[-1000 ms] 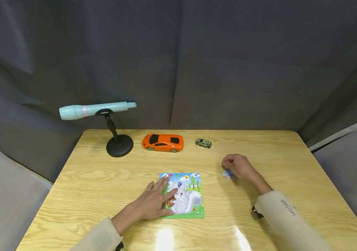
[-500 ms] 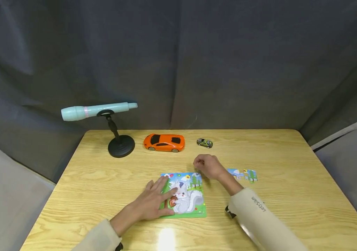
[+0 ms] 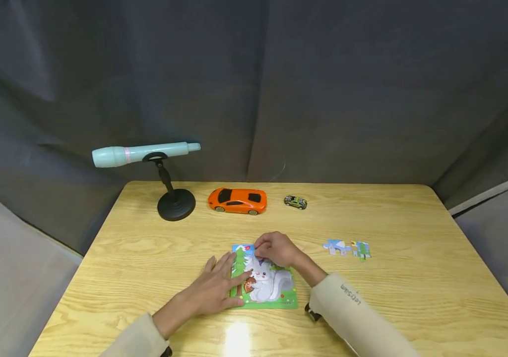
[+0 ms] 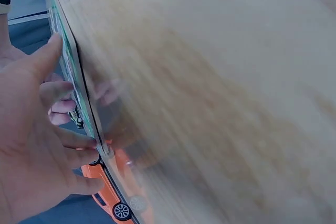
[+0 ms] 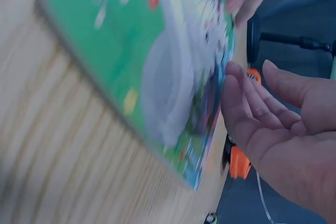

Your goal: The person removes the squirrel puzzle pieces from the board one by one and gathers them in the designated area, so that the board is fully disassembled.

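Note:
A squirrel jigsaw puzzle (image 3: pixel 274 290) lies flat on the table in front of the person. The left hand (image 3: pixel 214 289) rests on its left side, fingers spread. In the left wrist view, that hand's fingers (image 4: pixel 79 140) reach over the puzzle's edge. At the top of the puzzle, the right hand (image 3: pixel 279 249) touches the picture with its fingertips. The right wrist view has its thumb (image 5: pixel 286 83) apart from the loosely bent fingers, and no piece shows between them. Loose puzzle pieces (image 3: pixel 337 246) lie to the right.
An orange toy car (image 3: pixel 237 201) and a small green toy car (image 3: pixel 295 202) stand along the back. Farther left, a light blue microphone (image 3: pixel 142 153) sits on a black stand (image 3: pixel 176 204). Dark curtain (image 3: pixel 348 89) hangs behind the wooden table (image 3: pixel 414 277).
The right hand has moved left from the loose pieces to the top of the puzzle, uncovering those pieces. The left hand has stayed on the puzzle.

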Available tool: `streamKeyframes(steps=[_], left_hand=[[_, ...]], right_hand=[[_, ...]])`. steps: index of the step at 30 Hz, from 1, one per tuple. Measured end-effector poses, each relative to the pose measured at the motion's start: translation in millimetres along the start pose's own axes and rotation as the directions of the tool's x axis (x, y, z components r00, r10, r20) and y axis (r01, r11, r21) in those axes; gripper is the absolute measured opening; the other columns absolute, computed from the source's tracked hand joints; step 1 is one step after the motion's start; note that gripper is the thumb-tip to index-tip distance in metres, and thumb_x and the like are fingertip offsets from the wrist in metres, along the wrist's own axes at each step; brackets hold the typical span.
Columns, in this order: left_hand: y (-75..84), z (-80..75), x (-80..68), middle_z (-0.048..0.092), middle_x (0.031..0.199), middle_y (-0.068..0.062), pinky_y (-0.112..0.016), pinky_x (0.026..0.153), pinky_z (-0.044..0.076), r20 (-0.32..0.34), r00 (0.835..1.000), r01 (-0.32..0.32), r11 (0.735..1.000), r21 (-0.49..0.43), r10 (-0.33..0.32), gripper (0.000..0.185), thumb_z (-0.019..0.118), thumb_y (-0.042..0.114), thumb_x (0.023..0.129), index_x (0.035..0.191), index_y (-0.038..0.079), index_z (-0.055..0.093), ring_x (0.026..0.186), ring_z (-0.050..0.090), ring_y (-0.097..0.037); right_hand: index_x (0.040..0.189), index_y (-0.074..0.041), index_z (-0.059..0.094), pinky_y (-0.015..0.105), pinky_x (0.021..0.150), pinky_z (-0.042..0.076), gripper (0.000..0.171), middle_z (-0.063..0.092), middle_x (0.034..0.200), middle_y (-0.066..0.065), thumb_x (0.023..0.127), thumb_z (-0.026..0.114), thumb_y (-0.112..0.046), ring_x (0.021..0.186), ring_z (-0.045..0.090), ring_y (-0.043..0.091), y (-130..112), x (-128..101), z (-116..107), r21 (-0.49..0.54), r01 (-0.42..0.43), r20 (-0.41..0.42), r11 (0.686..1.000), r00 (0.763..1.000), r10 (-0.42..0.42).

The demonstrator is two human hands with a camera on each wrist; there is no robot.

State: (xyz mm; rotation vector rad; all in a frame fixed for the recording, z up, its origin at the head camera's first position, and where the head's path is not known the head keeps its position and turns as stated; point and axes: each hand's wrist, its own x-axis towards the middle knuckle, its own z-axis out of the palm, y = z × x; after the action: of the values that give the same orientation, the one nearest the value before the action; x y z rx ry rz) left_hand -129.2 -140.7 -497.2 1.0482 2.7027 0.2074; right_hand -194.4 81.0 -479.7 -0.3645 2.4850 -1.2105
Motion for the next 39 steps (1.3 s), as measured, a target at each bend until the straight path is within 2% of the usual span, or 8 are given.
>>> streamKeyframes(steps=[4,13,18,25,33,39], left_hand=[[1.0,0.2,-0.2,0.016,0.155,-0.027,-0.064,0.111,0.018,0.017,1.0,0.009,1.0,0.023,-0.009,0.066,0.047,0.06,0.09,0.146,0.028,0.037,0.146,0.013,-0.039],[3.6,-1.6,2.9,0.015,0.155,-0.027,-0.063,0.111,0.02,0.054,0.999,-0.004,0.997,0.083,-0.001,0.065,0.044,0.061,0.091,0.148,0.032,0.033,0.146,0.013,-0.038],[3.2,-3.7,2.7,0.017,0.155,-0.027,-0.063,0.111,0.02,0.064,0.998,0.003,0.996,0.087,-0.009,0.065,0.045,0.061,0.09,0.147,0.032,0.034,0.146,0.014,-0.038],[4.2,-5.8,2.2,0.019,0.154,-0.028,-0.063,0.111,0.021,0.052,0.998,0.016,0.995,0.1,-0.022,0.066,0.046,0.062,0.089,0.147,0.032,0.034,0.146,0.015,-0.039],[5.6,-6.3,3.0,0.018,0.155,-0.027,-0.063,0.111,0.021,0.068,0.997,0.017,0.996,0.093,-0.024,0.066,0.047,0.061,0.089,0.147,0.032,0.034,0.146,0.014,-0.037],[5.8,-6.0,3.4,0.017,0.155,-0.027,-0.062,0.111,0.021,0.068,0.997,0.03,0.996,0.083,-0.035,0.066,0.049,0.061,0.088,0.147,0.033,0.034,0.146,0.014,-0.037]], right_hand=[[0.103,0.003,0.065,0.024,0.06,0.053,0.017,0.072,0.082,0.011,0.091,0.06,-0.008,0.071,0.068,0.018,-3,1,6,0.015,-0.01,0.006,1.0,1.0,0.01],[0.098,0.001,0.066,0.027,0.059,0.054,0.012,0.071,0.077,0.01,0.088,0.063,-0.006,0.066,0.065,0.016,-3,2,15,0.086,-0.093,-0.036,0.992,0.995,0.096],[0.101,0.0,0.066,0.021,0.056,0.049,0.016,0.07,0.075,0.006,0.087,0.066,-0.008,0.063,0.061,0.011,-3,5,20,0.035,-0.106,-0.06,0.994,0.992,0.108],[0.1,-0.004,0.068,0.023,0.055,0.047,0.019,0.069,0.077,0.005,0.084,0.069,-0.012,0.063,0.058,0.011,-9,8,21,-0.033,-0.11,-0.092,0.993,0.99,0.106],[0.094,-0.008,0.065,0.021,0.045,0.041,0.009,0.061,0.065,0.004,0.086,0.067,-0.013,0.051,0.049,0.01,-9,10,25,-0.045,-0.115,-0.11,0.992,0.988,0.11],[0.093,-0.009,0.061,0.019,0.04,0.035,0.003,0.065,0.063,0.007,0.091,0.061,-0.012,0.045,0.046,0.008,-10,10,27,-0.058,-0.105,-0.108,0.993,0.989,0.098]])
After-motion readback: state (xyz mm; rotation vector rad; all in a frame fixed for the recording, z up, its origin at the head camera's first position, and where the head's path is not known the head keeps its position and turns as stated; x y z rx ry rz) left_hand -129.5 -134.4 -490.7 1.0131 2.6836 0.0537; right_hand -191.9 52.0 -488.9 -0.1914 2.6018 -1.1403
